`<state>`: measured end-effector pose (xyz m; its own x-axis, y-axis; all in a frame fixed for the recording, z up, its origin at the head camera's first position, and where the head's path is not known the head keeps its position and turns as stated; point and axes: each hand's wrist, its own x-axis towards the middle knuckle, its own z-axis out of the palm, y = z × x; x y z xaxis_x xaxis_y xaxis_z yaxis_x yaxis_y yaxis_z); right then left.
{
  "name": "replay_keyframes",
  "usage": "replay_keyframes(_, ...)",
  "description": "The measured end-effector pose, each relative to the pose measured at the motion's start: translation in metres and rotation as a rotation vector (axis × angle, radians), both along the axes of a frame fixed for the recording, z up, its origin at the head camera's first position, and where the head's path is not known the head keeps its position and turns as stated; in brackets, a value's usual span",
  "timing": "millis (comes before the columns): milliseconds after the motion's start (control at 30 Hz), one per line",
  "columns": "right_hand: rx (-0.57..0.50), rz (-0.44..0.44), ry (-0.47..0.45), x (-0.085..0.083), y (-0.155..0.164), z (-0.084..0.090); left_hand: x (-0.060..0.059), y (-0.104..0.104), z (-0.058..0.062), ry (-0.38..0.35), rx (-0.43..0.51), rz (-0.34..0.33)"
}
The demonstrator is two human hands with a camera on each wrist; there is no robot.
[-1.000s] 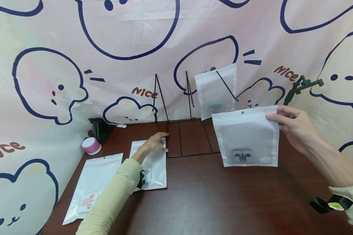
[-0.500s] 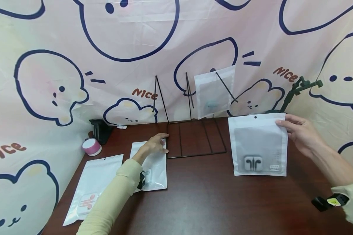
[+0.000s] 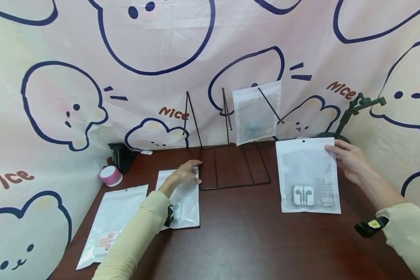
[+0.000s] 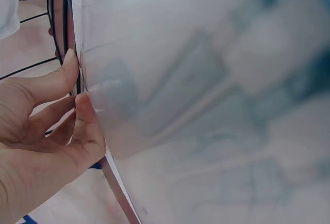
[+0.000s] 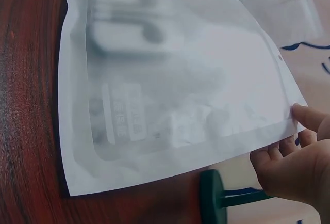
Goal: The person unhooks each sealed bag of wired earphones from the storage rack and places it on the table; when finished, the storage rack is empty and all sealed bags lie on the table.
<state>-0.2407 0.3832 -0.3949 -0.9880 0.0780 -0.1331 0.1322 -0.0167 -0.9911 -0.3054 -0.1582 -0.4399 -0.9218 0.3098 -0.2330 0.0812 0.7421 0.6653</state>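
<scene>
My right hand (image 3: 348, 159) pinches the top right corner of a white pouch of white earphones (image 3: 309, 177), which lies nearly flat on the brown table (image 3: 252, 237). The right wrist view shows the thumb (image 5: 305, 115) on that pouch's (image 5: 170, 90) corner, with the fingers under it. My left hand (image 3: 185, 173) rests on the top edge of a second white pouch (image 3: 183, 202) lying flat beside a black wire rack (image 3: 231, 163). In the left wrist view its fingertips (image 4: 82, 105) touch this pouch's (image 4: 206, 105) edge. A third pouch (image 3: 255, 112) hangs on the rack.
Another pouch with pink earphones (image 3: 113, 221) lies at the front left. A pink round tin (image 3: 110, 175) and a black holder (image 3: 120, 155) stand at the back left. A dark green stand (image 3: 350, 116) rises behind my right hand, its base (image 5: 214, 203) touching the pouch's edge. A printed cloth backs the table.
My right hand has carried its pouch rightward and down from upright in the air until it lies almost flat on the table. My left hand has stayed put.
</scene>
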Motion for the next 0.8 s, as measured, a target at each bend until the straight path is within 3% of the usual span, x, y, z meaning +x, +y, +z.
replay_keyframes(300,0.230,-0.041,-0.098,-0.023,-0.006,-0.030,0.002,0.001,0.000,0.018,-0.001,-0.005)
replay_keyframes(800,0.255,-0.046,-0.168,-0.041,-0.023,-0.062,0.004,-0.001,0.001,0.022,0.001,-0.029)
